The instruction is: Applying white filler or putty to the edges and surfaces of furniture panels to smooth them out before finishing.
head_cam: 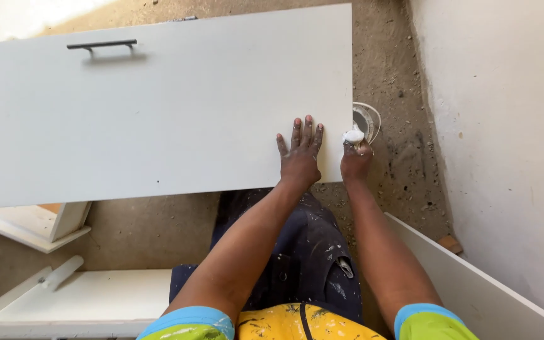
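1. Floor [391, 69]: bare, gritty concrete, speckled with debris.
2. Wall [505, 126]: white plaster on the right, scuffed near its base.
3. White furniture parts [83, 296] lie lower left.
4. Bright daylight patch [33, 12], upper left.

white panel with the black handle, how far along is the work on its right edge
Looks done: the white panel lies flat with its black handle fitted and its face even. In hand: the left hand presses the panel flat while the right hand holds a white wad against the right edge, beside a small tub. How much edge remains untreated can't be told.
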